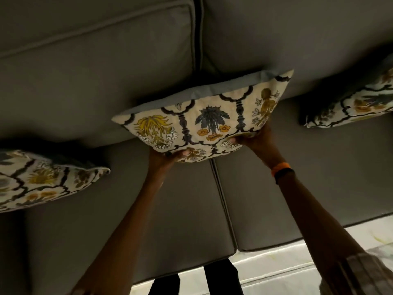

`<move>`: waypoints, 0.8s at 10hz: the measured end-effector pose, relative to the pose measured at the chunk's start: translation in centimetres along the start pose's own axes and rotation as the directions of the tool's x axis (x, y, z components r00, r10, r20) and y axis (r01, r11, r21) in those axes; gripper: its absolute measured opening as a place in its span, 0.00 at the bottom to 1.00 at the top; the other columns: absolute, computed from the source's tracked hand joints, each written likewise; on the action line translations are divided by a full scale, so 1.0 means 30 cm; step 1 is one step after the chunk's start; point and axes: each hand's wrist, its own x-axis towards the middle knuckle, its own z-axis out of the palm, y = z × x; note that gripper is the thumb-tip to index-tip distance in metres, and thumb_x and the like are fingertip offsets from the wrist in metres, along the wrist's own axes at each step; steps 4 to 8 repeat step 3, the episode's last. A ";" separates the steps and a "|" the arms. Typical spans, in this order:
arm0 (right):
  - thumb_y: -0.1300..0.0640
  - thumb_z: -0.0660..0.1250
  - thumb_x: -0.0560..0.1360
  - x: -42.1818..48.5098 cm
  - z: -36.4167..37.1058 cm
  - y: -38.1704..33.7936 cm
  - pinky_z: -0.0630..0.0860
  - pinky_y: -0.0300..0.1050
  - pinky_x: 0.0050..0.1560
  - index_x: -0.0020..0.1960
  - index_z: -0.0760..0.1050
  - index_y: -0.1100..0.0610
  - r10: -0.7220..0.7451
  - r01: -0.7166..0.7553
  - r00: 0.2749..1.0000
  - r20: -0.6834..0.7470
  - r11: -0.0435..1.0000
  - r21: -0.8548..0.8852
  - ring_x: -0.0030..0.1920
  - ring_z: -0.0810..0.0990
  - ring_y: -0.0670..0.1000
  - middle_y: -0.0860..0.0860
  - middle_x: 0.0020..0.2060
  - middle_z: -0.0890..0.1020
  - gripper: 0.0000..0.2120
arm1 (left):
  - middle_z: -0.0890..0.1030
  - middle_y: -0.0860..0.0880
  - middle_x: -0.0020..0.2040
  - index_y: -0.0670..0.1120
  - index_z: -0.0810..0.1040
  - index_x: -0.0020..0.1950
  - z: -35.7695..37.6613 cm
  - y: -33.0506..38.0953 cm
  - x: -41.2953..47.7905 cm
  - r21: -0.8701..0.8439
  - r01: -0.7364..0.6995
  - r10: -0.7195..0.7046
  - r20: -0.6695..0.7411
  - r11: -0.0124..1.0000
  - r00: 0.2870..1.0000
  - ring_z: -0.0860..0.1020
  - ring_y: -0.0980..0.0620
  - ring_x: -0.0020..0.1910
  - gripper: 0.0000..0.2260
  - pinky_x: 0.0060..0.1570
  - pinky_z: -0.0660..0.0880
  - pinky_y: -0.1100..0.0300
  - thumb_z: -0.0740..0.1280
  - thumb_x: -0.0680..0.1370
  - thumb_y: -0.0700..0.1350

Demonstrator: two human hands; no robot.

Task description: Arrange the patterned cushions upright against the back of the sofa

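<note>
A cream cushion with yellow and blue floral print is held in the middle of the grey sofa, its top edge touching the backrest. My left hand grips its lower edge from beneath. My right hand grips the lower right part of the same cushion. A second patterned cushion leans at the far left of the seat. A third patterned cushion rests against the backrest at the far right, partly cut off by the frame edge.
The grey seat cushions meet at a seam below the held cushion. A pale floor shows beyond the sofa's front edge. My dark trouser legs stand at that edge. An orange and black band circles my right wrist.
</note>
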 end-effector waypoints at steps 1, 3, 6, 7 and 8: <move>0.61 0.87 0.60 0.004 0.019 -0.008 0.78 0.59 0.71 0.71 0.72 0.49 -0.063 0.067 0.997 0.049 0.995 -0.075 0.71 0.79 0.56 0.58 0.71 0.79 0.44 | 0.82 0.68 0.58 0.58 0.71 0.65 -0.026 -0.030 0.040 0.064 -0.040 0.041 -0.017 0.997 0.999 0.78 0.69 0.61 0.37 0.57 0.77 0.70 0.76 0.66 0.26; 0.65 0.83 0.69 -0.208 0.046 0.119 0.71 0.57 0.77 0.83 0.58 0.61 0.081 -0.061 0.996 0.034 0.916 -0.397 0.80 0.66 0.59 0.61 0.82 0.64 0.50 | 0.63 0.41 0.77 0.47 0.58 0.79 -0.168 0.026 -0.050 0.407 -0.102 0.178 -0.154 0.908 0.972 0.68 0.46 0.73 0.46 0.69 0.71 0.58 0.77 0.68 0.58; 0.65 0.83 0.69 -0.208 0.046 0.119 0.71 0.57 0.77 0.83 0.58 0.61 0.081 -0.061 0.996 0.034 0.916 -0.397 0.80 0.66 0.59 0.61 0.82 0.64 0.50 | 0.63 0.41 0.77 0.47 0.58 0.79 -0.168 0.026 -0.050 0.407 -0.102 0.178 -0.154 0.908 0.972 0.68 0.46 0.73 0.46 0.69 0.71 0.58 0.77 0.68 0.58; 0.65 0.83 0.69 -0.208 0.046 0.119 0.71 0.57 0.77 0.83 0.58 0.61 0.081 -0.061 0.996 0.034 0.916 -0.397 0.80 0.66 0.59 0.61 0.82 0.64 0.50 | 0.63 0.41 0.77 0.47 0.58 0.79 -0.168 0.026 -0.050 0.407 -0.102 0.178 -0.154 0.908 0.972 0.68 0.46 0.73 0.46 0.69 0.71 0.58 0.77 0.68 0.58; 0.65 0.83 0.69 -0.208 0.046 0.119 0.71 0.57 0.77 0.83 0.58 0.61 0.081 -0.061 0.996 0.034 0.916 -0.397 0.80 0.66 0.59 0.61 0.82 0.64 0.50 | 0.63 0.41 0.77 0.47 0.58 0.79 -0.168 0.026 -0.050 0.407 -0.102 0.178 -0.154 0.908 0.972 0.68 0.46 0.73 0.46 0.69 0.71 0.58 0.77 0.68 0.58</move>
